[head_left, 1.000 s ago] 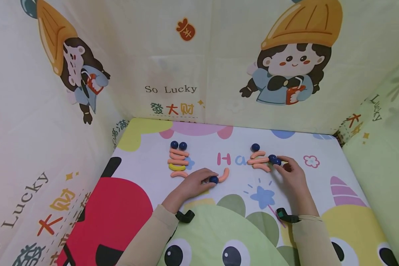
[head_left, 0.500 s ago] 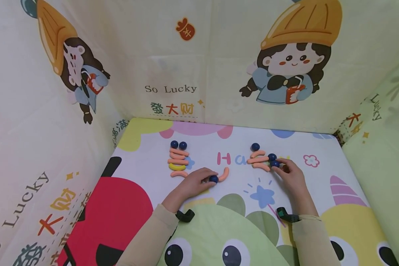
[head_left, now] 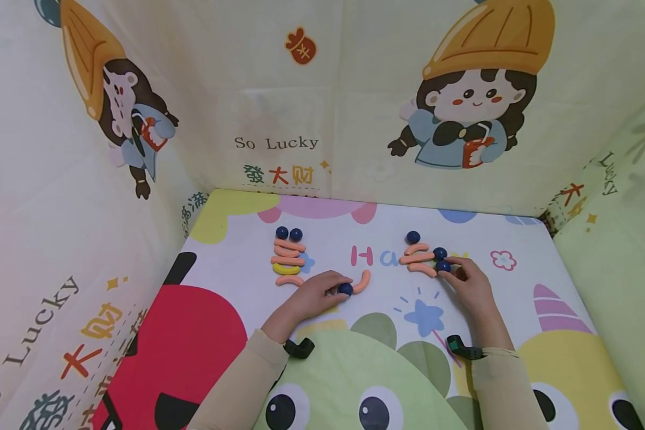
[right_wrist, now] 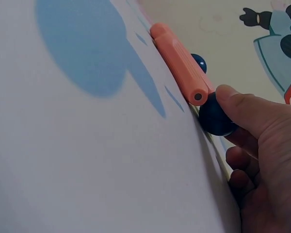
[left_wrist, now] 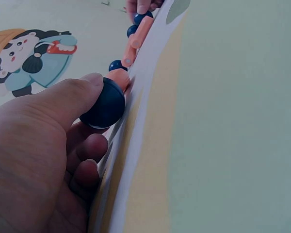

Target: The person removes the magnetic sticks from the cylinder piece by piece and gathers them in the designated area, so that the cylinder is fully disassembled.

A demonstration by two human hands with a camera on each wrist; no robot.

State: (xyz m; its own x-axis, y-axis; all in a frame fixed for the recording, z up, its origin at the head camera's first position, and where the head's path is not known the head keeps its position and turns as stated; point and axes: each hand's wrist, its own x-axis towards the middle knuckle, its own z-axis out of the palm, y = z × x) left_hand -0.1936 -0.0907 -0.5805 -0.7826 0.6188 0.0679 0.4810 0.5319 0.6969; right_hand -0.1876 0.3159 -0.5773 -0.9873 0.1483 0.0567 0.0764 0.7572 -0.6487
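My left hand pinches a dark blue ball between thumb and fingers. A curved pink rod stretches away from that ball. On the right, thumb and fingers of my right hand grip another dark blue ball, right at the end of a pink rod with a small metal disc in its tip. Just above it a second ball sits at the end of a straight pink rod. A shorter curved rod and a further ball lie beyond.
Two blue balls lie at the back left, above a column of pink rods and one yellow rod. The printed tabletop meets a cream cloth wall behind and at both sides.
My right hand has drawn its ball slightly down and left, from beside the other ball to the lower pink rod's end. My left hand has stayed in place.
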